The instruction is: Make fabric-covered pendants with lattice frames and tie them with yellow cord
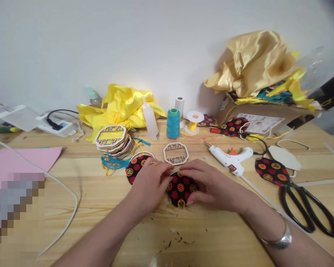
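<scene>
Flanking the round black floral fabric disc (180,190), left hand (151,182) and right hand (211,185) curved equally close, grip unclear; disc, no long axis, lay just nearside of pale wooden lattice frame (168,158).

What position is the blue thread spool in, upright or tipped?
Upright: the blue thread spool stands on the table, green end up.
</scene>
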A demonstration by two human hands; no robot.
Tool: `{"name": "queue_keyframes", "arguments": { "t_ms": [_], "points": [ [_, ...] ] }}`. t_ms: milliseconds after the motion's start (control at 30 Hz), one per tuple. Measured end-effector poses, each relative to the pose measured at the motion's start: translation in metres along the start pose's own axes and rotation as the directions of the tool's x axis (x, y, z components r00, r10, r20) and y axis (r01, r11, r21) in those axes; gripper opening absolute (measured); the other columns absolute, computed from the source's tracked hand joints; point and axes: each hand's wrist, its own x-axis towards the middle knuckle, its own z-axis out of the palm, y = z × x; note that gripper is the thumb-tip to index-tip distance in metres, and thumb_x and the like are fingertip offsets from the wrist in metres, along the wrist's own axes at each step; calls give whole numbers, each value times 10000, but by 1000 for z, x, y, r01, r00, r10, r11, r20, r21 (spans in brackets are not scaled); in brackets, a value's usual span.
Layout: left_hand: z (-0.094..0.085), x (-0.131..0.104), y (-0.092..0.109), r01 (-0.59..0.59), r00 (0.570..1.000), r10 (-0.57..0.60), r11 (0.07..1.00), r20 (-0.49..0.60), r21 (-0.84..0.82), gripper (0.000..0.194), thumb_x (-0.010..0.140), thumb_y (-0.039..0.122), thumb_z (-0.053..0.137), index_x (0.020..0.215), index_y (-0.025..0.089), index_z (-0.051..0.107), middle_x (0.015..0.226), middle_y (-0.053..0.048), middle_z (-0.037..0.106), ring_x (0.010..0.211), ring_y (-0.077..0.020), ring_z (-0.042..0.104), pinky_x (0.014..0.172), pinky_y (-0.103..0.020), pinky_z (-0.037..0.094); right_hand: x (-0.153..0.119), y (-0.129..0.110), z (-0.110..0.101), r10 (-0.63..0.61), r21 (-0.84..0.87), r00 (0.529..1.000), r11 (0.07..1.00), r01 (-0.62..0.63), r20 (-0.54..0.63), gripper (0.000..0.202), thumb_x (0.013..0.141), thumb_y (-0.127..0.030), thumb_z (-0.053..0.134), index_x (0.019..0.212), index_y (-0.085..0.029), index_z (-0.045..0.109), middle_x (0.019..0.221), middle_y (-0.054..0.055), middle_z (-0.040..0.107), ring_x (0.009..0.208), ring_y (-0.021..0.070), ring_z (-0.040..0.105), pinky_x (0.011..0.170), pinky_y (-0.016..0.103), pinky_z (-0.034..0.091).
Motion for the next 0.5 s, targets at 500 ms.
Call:
{"name": "queue_keyframes", "arguments": {
  "t_ms": [500],
  "points": [
    [-4, -1, 1, 153, 979, -162, 985, -120, -84, 318, 833, 241, 471, 1119, 149, 577, 874, -51, 687, 918, -236, 562, 808, -378, 429, -1, -5, -3, 103, -104, 992, 990, -95, 78, 889, 599, -372, 775, 1354, -184, 346, 1278, 82, 474, 1182, 236, 345, 1020, 381, 317]
  ]
}}
